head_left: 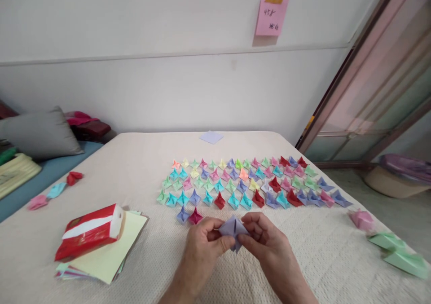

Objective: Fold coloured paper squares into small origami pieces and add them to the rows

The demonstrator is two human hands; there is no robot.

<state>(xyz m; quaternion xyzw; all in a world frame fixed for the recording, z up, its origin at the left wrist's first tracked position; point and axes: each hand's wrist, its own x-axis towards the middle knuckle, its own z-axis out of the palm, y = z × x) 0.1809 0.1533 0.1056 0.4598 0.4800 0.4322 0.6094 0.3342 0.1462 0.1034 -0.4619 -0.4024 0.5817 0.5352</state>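
Note:
A lavender folded paper piece (233, 229), diamond-shaped with a slit down its middle, is held up between both hands above the cloth. My left hand (208, 243) pinches its left side between thumb and fingers. On the right side, my right hand (264, 239) grips it the same way, with the thumb near the slit. Just beyond my fingers lie a magenta origami piece (195, 216) and a periwinkle origami piece (183, 215). Behind them, several rows of small coloured origami pieces (233, 200) stretch across the cloth.
A red-and-white packet (90, 232) rests on stacked coloured paper (126, 239) at left. A lavender sheet (211, 137) lies near the wall. Folded paper shapes sit along both edges, including a pink one (362, 219) and a green one (406, 261). A pink note (272, 17) is taped up.

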